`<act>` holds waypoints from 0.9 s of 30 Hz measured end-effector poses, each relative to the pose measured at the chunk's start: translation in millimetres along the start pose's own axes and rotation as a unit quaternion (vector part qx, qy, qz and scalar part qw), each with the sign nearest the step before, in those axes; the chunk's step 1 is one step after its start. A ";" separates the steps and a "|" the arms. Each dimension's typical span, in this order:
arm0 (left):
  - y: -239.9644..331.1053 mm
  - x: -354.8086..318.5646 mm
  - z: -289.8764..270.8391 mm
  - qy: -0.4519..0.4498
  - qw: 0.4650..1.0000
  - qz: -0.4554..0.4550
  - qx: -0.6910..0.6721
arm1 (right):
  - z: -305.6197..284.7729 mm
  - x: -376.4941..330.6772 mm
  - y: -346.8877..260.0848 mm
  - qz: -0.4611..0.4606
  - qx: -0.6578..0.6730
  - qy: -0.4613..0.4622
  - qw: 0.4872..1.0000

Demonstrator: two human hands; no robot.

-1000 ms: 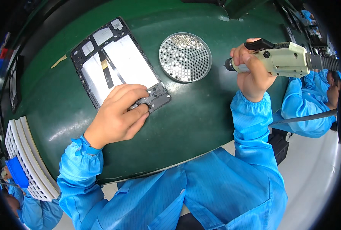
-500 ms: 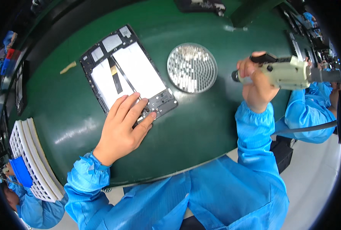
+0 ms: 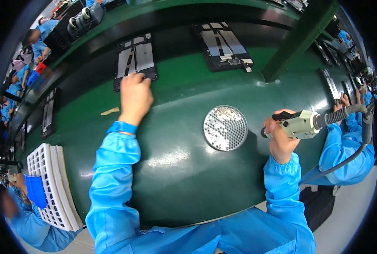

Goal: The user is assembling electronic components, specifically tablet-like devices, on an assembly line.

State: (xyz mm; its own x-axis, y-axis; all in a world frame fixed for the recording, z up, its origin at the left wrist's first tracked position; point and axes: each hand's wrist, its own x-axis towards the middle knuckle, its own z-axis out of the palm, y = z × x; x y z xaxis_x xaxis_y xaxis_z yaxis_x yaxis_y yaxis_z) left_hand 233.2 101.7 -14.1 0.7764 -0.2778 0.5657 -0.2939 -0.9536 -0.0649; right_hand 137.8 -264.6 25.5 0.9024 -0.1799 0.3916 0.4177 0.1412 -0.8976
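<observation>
While both arms stretch over the green table (image 3: 188, 178), things stand so:
Left hand (image 3: 134, 98): reaching far forward, fingers resting on the near edge of an opened tablet frame (image 3: 135, 59) lying flat on the dark strip.
Right hand (image 3: 279, 139): wrapped tight round a pale electric screwdriver (image 3: 300, 124) with a hose.
Round perforated screw dish (image 3: 225, 128): just left of the right hand.
Second tablet frame (image 3: 223, 45): farther right.
White trays (image 3: 48, 186): at the left edge.

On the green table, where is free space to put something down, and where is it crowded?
Bare green table lies between the left sleeve and the round perforated dish, reaching the near edge. Crowded: the far strip, where the left hand touches an open tablet frame beside another frame.
</observation>
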 end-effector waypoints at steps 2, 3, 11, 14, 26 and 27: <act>30.2 23.2 10.9 0.033 0.994 0.012 -0.102 | -0.7 3.4 1.9 -0.026 -0.029 -0.003 0.999; 48.0 35.0 13.6 0.031 0.989 0.023 -0.144 | 1.4 4.2 0.2 -0.014 -0.037 0.007 0.999; 128.6 113.2 82.7 -0.071 0.991 0.028 -0.113 | -7.0 8.6 6.7 -0.020 -0.066 0.022 0.997; 115.7 126.0 98.6 -0.063 0.989 0.089 -0.103 | -9.2 11.2 6.5 -0.028 -0.093 0.037 0.995; 101.5 147.6 84.8 0.078 0.992 0.102 0.005 | -8.0 8.6 2.4 -0.036 -0.069 0.027 0.997; 99.9 144.5 71.3 0.073 0.992 0.097 -0.016 | -9.7 7.9 1.4 -0.034 -0.073 0.024 0.997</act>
State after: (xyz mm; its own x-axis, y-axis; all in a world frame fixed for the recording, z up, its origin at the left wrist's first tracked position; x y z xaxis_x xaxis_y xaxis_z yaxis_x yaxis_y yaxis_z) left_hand 355.8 -41.9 2.5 0.6151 -0.4335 0.6586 -0.4490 -0.8792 -0.1594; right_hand 144.5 -275.3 25.3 0.8652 -0.2306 0.4453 0.4545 -0.0144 -0.8906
